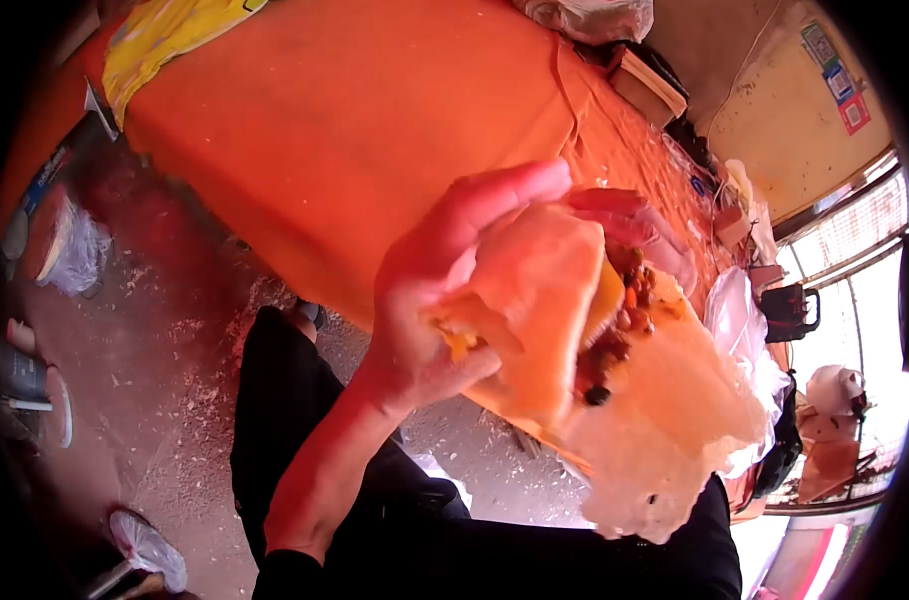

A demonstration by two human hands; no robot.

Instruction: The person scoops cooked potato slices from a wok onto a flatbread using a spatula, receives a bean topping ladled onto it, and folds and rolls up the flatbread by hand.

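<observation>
My left hand (414,310) is wrapped around a folded, filled flatbread (534,300), its fingers over the top and the thumb underneath. Out of the fold shows a filling (619,325) of dark reddish-brown pieces that look like beans or diced bits, beside something yellow. A thin, ragged-edged sheet of the bread (664,420) hangs down on the right, over my lap. On the far side, my right hand (654,235) is curled against the flatbread. Much of that hand is hidden behind the bread and filling.
An orange-covered table (354,130) stands in front of me, with a yellow cloth or bag (164,45) at its far left. White plastic bags (739,340) and clutter line its right side. Crumbs and scraps litter the floor (174,400); a bagged stool (69,240) stands at left.
</observation>
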